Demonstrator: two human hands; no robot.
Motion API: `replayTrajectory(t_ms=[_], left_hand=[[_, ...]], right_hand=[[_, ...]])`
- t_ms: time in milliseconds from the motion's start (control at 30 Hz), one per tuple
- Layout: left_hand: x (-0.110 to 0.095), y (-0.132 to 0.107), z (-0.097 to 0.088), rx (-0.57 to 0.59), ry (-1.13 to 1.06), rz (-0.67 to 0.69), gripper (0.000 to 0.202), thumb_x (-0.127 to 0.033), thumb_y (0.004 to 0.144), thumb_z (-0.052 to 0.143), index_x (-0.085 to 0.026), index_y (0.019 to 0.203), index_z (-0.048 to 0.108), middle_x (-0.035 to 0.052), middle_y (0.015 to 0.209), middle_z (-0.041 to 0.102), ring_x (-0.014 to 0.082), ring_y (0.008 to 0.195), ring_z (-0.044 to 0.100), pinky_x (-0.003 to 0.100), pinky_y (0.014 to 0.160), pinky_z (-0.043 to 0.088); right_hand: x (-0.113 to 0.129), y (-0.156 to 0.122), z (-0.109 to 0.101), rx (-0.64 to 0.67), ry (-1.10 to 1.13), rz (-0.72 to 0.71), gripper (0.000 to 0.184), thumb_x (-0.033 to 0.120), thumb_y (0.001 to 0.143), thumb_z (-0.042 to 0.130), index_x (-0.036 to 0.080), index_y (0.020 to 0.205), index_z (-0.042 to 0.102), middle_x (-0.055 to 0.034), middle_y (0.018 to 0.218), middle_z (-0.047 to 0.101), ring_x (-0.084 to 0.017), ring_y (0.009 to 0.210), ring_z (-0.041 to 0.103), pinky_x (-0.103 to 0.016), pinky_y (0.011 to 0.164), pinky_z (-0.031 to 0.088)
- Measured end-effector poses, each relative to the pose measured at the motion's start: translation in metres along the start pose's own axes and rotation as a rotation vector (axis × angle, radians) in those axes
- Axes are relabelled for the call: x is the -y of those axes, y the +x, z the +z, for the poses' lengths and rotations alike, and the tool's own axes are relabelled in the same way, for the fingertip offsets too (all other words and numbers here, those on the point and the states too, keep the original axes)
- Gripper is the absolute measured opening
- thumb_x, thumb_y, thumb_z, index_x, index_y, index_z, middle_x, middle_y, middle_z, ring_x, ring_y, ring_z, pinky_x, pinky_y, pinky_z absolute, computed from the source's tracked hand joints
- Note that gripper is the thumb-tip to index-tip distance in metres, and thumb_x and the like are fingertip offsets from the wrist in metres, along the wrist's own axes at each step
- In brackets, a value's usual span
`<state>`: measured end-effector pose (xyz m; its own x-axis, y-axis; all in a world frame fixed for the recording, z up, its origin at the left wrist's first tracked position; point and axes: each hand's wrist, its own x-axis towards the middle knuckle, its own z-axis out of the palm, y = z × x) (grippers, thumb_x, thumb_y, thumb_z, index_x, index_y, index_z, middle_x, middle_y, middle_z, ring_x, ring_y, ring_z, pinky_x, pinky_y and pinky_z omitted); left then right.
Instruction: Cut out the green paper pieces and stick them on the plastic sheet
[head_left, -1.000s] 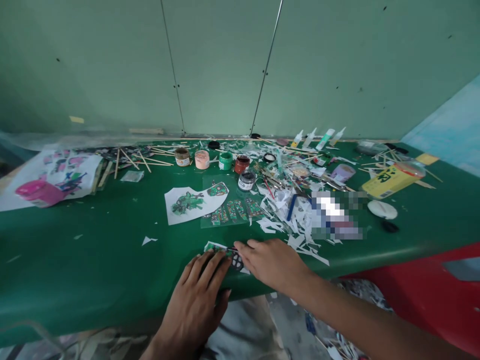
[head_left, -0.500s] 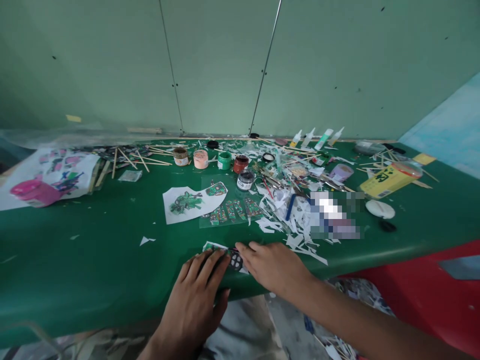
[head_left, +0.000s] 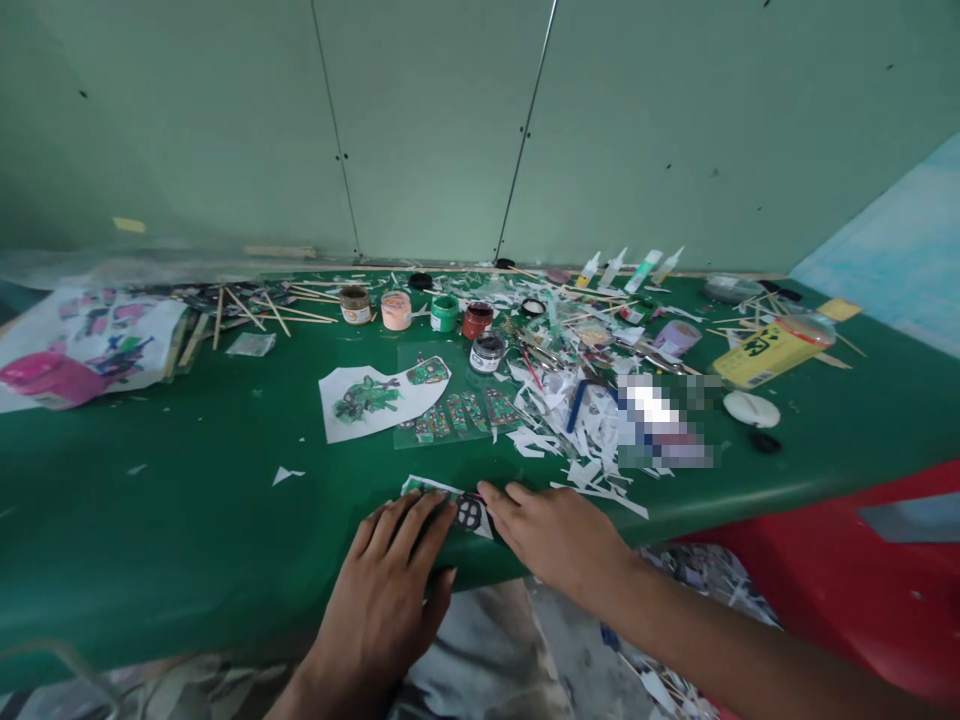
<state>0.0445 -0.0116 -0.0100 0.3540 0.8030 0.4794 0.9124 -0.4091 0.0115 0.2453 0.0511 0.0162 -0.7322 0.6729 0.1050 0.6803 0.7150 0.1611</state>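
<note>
A small printed paper cutout, white with green and black shapes, lies at the near edge of the green table. My left hand lies flat on the cutout's left part, fingers stretched out together. My right hand rests palm down just right of it, fingertips touching the cutout's right end. Farther back lie a white sheet with a green figure and a clear sheet carrying green cutouts.
Small paint jars stand in a row mid-table. Paper scraps, wooden sticks, glue tubes and a yellow bottle crowd the right and back. A pink tub sits on a printed sheet far left. A red chair is at right.
Both hands stay on the cutout; the left fingers drew back slightly, showing more of its black round shape. The view shifted a little to the right and up.
</note>
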Motion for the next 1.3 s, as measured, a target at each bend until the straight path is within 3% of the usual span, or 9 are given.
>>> replayTrajectory(t_ms=[367,567,700,800,967,1100,1300], left_hand=[[-0.001,0.004,-0.004,-0.027,0.012,0.017,0.035,-0.028,0.093,0.042,-0.026,0.120,0.062,0.0024,0.121,0.066,0.0237,0.106,0.056,0.040,0.091,0.040],[0.000,0.003,-0.002,-0.029,-0.001,0.014,0.035,-0.028,0.093,0.042,-0.026,0.121,0.062,0.0016,0.121,0.066,0.0235,0.108,0.057,0.040,0.094,0.039],[0.001,0.000,0.000,-0.031,0.000,0.011,0.035,-0.029,0.092,0.043,-0.027,0.123,0.061,0.0017,0.123,0.065,0.0235,0.110,0.057,0.040,0.098,0.038],[0.003,-0.002,0.000,-0.006,0.038,0.048,0.039,-0.027,0.091,0.045,-0.029,0.127,0.057,0.0020,0.128,0.063,0.0238,0.114,0.056,0.041,0.101,0.037],[0.006,-0.002,0.000,0.006,0.068,0.091,0.040,-0.027,0.091,0.045,-0.032,0.128,0.057,0.0031,0.129,0.062,0.0239,0.116,0.056,0.042,0.099,0.040],[0.003,-0.002,0.001,-0.040,0.020,0.038,0.035,-0.032,0.094,0.039,-0.032,0.120,0.063,0.0032,0.125,0.064,0.0229,0.118,0.057,0.041,0.102,0.041],[0.000,-0.001,0.002,-0.045,-0.008,0.010,0.033,-0.028,0.093,0.040,-0.029,0.114,0.066,0.0059,0.125,0.064,0.0252,0.121,0.055,0.044,0.101,0.043]], right_hand=[[0.000,-0.004,-0.008,0.090,-0.029,-0.042,0.054,0.005,0.077,0.050,0.008,0.131,0.057,-0.0117,0.083,0.071,-0.015,0.050,0.059,-0.032,0.040,0.018],[-0.005,-0.013,-0.005,0.028,-0.039,-0.036,0.049,0.008,0.079,0.053,0.009,0.127,0.062,-0.0093,0.077,0.071,-0.015,0.049,0.060,-0.031,0.040,0.021],[-0.015,-0.022,-0.001,-0.063,0.059,0.049,0.035,0.018,0.089,0.049,0.018,0.118,0.068,-0.0045,0.074,0.073,-0.014,0.051,0.063,-0.029,0.041,0.028],[-0.016,-0.020,0.001,-0.120,0.220,0.190,0.033,0.027,0.093,0.045,0.026,0.114,0.070,-0.0014,0.081,0.075,-0.016,0.056,0.067,-0.028,0.045,0.037],[0.000,-0.003,0.006,-0.145,0.391,0.394,0.036,0.035,0.089,0.049,0.022,0.118,0.066,-0.0058,0.101,0.076,-0.021,0.076,0.073,-0.031,0.057,0.050],[0.005,0.004,0.009,-0.110,0.427,0.419,0.037,0.032,0.085,0.052,0.021,0.118,0.065,-0.0052,0.096,0.077,-0.022,0.074,0.073,-0.031,0.056,0.050],[-0.002,0.004,0.007,-0.065,0.464,0.420,0.035,0.030,0.084,0.054,0.021,0.116,0.066,-0.0044,0.086,0.077,-0.021,0.069,0.072,-0.030,0.053,0.049]])
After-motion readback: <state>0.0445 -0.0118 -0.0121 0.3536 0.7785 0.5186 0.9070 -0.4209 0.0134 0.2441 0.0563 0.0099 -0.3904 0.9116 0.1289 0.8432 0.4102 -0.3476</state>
